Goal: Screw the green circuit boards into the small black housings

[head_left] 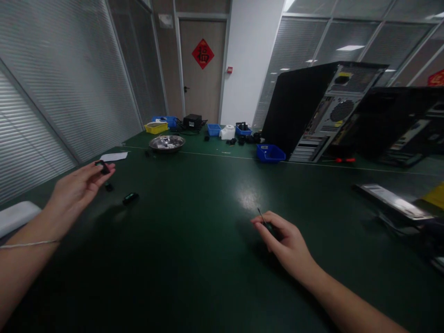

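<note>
My left hand [77, 187] is raised over the left side of the dark green table [194, 259], pinching a small black part [103, 167] between thumb and fingertips. Two more small black parts lie on the table just right of it, one [108, 187] close to my fingers and a longer one [130, 198] further right. My right hand [284, 243] rests low near the table's middle, closed around a thin black screwdriver [262, 217] whose tip points up and away from me.
A metal bowl [167, 143], a white paper [114, 157], yellow and blue bins [270, 152] and black gear sit at the far side. An open computer tower [322, 111] stands at the back right, with a second case and a flat metal panel [391, 201] at right.
</note>
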`<state>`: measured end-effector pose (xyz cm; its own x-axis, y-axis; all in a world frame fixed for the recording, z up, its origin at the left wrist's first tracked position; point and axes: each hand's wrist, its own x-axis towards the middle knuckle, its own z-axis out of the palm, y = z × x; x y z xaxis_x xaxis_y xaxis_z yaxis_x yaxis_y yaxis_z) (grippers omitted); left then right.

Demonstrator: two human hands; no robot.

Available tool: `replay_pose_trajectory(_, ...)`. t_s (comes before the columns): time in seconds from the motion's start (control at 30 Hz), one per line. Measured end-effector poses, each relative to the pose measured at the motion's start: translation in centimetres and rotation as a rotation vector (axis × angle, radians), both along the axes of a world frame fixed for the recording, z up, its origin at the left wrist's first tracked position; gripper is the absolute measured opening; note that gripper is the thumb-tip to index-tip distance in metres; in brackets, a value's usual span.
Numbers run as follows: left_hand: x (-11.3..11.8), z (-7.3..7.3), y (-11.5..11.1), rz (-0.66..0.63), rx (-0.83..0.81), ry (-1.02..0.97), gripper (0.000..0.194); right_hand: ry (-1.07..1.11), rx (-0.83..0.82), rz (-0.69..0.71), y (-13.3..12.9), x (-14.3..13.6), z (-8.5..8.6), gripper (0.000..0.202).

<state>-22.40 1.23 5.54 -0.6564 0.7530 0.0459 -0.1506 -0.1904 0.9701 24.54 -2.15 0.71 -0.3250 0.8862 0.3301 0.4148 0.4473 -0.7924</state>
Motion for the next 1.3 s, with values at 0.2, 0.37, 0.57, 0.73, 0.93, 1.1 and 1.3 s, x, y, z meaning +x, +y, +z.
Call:
replay_pose_trajectory(0.2, 0.7, 0.4, 0.0, 0.024, 0.074, -0.101, 0.02, 0.047, -0.14, -0.013, 0.4, -0.1, -0.2, 0.02)
replay_pose_trajectory(0.37, 3.6, 0.6, -0.2, -0.086, 0.084, -0.123, 0.029, 0.093, -0.196, -0.015, 0.6, -0.2, -0.2, 0.022)
replay_pose_trajectory(0.57, 11.5, 0.2, -1.7, -0.48, -0.131, -0.155, 0.029, 0.167, -0.202, 0.035, 0.4, -0.1, -0.4, 0.03)
replay_pose_trajectory(0.73, 18.8, -0.9, -2.5, -0.786, -0.289, -0.137, 0.016, 0.231, -0.173, 0.071, -0.1, -0.4, -0.6, 0.03)
replay_pose_trajectory(0.93, 23.0, -3.0, -3.2, -1.095, -0.265, 0.011, 0.027, 0.193, -0.173, 0.124, -0.5, -0.6, -0.6, 0.033)
replay_pose_trajectory(1.1, 22.4, -4.8, -3.6, -1.189, -0.278, 0.047, 0.023, 0.066, -0.08, 0.181, -0.1, -0.8, -0.2, 0.04)
replay_pose_trajectory(1.3, 22.0, -5.2, -3.0, -1.155, -0.336, -0.032, 0.019, -0.044, 0.033, 0.281, 0.7, -0.5, -0.1, 0.047)
